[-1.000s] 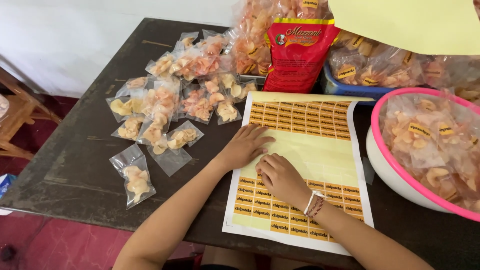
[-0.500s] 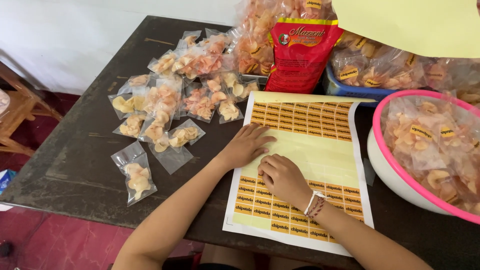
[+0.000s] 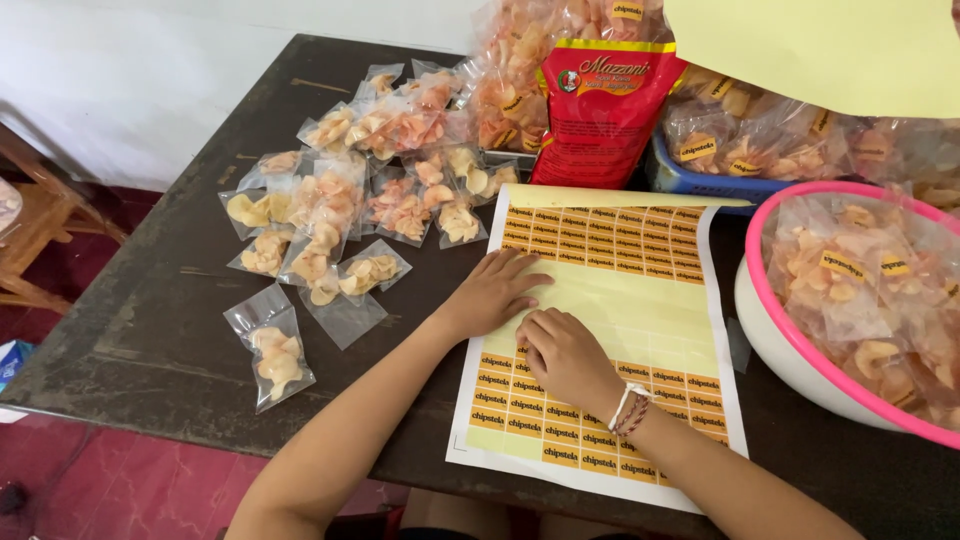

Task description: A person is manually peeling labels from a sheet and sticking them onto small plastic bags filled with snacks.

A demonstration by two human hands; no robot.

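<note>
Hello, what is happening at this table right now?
A person has both hands on a sticker sheet lying on a dark table. The left hand presses the sheet flat; the right hand picks at an orange sticker. Small unlabelled snack bags lie to the left, and labelled ones fill a pink-rimmed bowl.

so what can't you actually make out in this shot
Head view only:
- Stickers under the right hand: its fingers cover that part of the yellow sticker sheet.
- Pink-rimmed white plastic bowl: cut off by the right edge.
- Blue plastic basket: mostly hidden by bagged crackers.
- Left hand: flat, palm hidden.
</note>
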